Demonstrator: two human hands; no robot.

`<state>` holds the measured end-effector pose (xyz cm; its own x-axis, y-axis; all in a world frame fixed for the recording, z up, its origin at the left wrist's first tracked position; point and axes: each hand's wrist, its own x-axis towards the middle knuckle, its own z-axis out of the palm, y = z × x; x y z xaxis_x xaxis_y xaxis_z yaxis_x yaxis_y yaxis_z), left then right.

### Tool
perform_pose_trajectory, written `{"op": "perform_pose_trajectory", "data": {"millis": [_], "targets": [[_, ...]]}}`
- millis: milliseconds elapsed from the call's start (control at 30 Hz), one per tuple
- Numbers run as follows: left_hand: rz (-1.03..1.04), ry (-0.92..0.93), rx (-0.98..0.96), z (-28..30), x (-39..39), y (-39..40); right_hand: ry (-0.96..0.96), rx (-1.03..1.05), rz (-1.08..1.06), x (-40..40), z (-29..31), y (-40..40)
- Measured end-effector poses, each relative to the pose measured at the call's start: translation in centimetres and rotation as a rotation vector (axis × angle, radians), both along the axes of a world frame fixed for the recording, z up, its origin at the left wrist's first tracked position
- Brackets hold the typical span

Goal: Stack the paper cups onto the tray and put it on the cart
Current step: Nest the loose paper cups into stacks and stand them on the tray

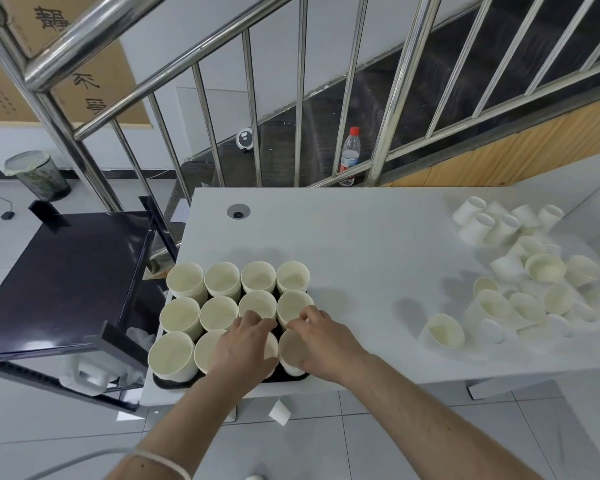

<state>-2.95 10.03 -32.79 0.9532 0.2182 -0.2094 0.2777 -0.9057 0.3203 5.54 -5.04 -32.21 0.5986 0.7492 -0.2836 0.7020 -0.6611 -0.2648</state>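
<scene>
At near-left table edge | black tray [174,382] of cream paper cup stacks [184,282] | right hand [321,337] pinches near-right cup [291,351] rim | left hand [245,344] fingers curled over neighbouring stack, grip unclear | loose cups [520,292] far right, nearer right hand | dark cart [66,282] left.

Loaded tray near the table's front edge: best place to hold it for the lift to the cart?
Probably grip the black tray by its two short end rims, one hand from the left and one from the right. Cup stacks fill its whole top, so only the rim is free; keep it level.
</scene>
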Motion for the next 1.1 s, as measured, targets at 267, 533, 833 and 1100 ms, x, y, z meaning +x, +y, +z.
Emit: {"op": "perform_pose_trajectory", "data": {"millis": [267,533,833,1100], "targets": [[-0.021,-0.049,0.020,2.1,2.9,-4.8,-0.025,0.068,-0.011,2.4,2.7,-4.4],[-0.050,-0.113,-0.015,3.2,6.7,-13.5,-0.067,0.083,-0.054,5.6,3.6,-13.6],[-0.124,-0.113,-0.046,3.2,12.3,-25.1,-0.097,0.070,-0.201,10.7,4.0,-26.9],[-0.201,-0.141,-0.053,3.5,20.1,-30.2,-0.074,0.038,-0.340,16.8,4.1,-33.5]]}}
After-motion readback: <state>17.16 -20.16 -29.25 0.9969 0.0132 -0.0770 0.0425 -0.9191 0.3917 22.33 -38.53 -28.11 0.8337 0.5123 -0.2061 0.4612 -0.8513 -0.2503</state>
